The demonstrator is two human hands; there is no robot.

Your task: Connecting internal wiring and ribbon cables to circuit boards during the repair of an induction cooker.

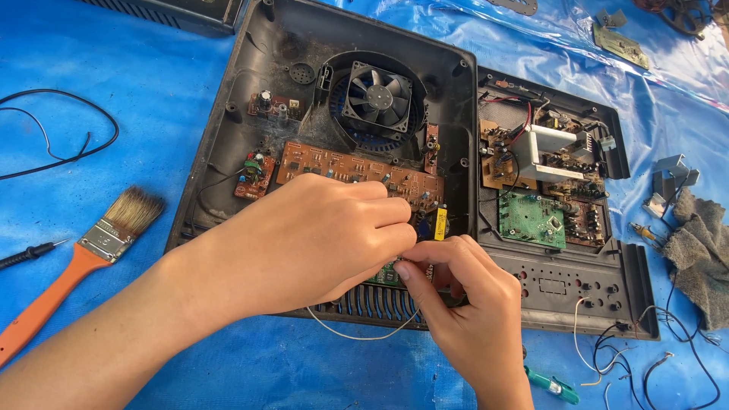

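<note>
crowding the hands (380,258): brown circuit board (357,168), fan (377,96), paintbrush (91,254) well apart.

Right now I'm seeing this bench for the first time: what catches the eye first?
Two bare hands, left and right, meet at the centre over an opened black casing, pinching at something small by its brown circuit board. Above them sits a black fan. An orange-handled brush lies to the left on the blue sheet.

left hand (311,235) curled, right hand (463,296) pinching, fingers (406,269) meeting
</note>
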